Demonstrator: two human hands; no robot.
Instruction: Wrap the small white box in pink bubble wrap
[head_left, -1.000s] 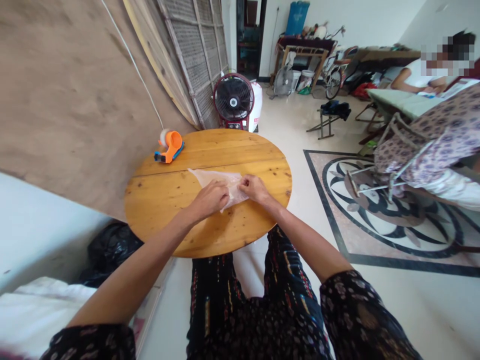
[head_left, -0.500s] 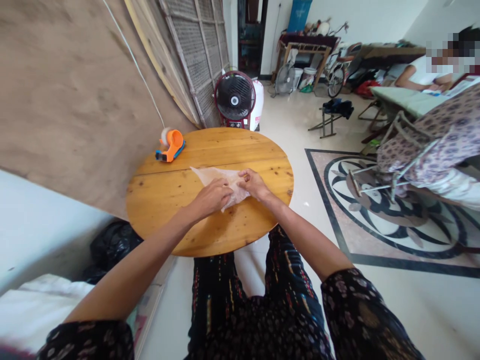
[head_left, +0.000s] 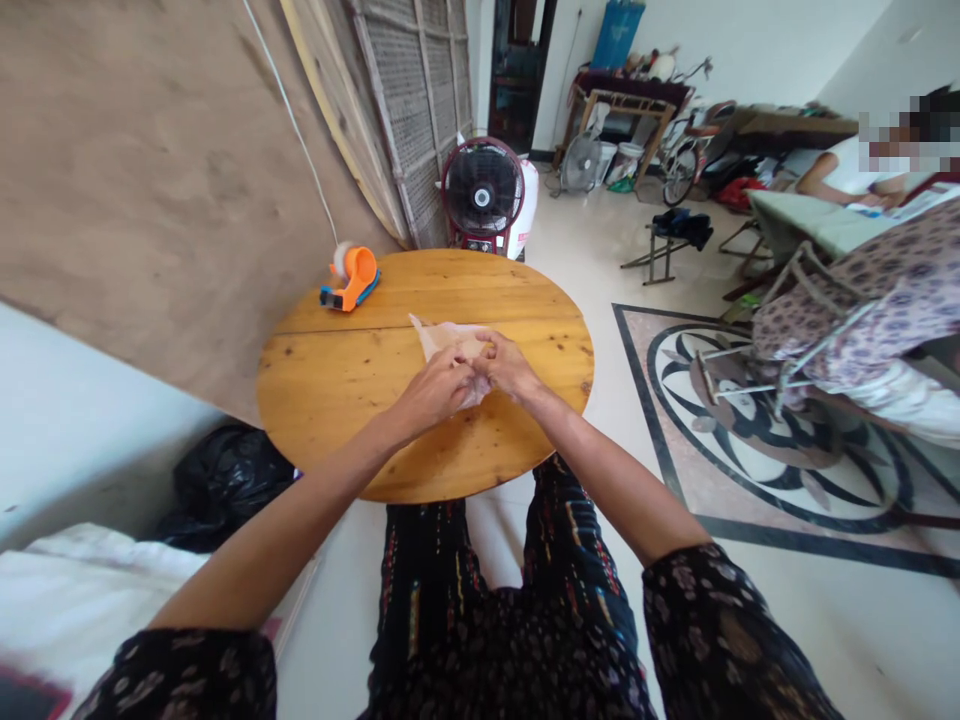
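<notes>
A thin, translucent whitish plastic sheet [head_left: 441,338] lies crumpled above the round wooden table [head_left: 337,390], one pointed corner sticking out to the far left. My left hand [head_left: 435,392] pinches its near edge, with fingers curled in. Close beside it, my right hand [head_left: 511,368] grips the sheet's right side, thumb and fingers bent together. The two sets of fingertips nearly touch, and the part of the sheet between them is mostly hidden. Whether anything is wrapped inside I cannot tell.
An orange tape dispenser [head_left: 358,268] with a roll of tape stands at the table's far left edge. Behind the table is a dark round fan heater [head_left: 482,190]. To the right, a person in a white top [head_left: 836,168] sits at a green-covered table [head_left: 802,215].
My hands have moved closer together, gathering the sheet into a smaller, more crumpled bundle. The view has shifted slightly.
</notes>
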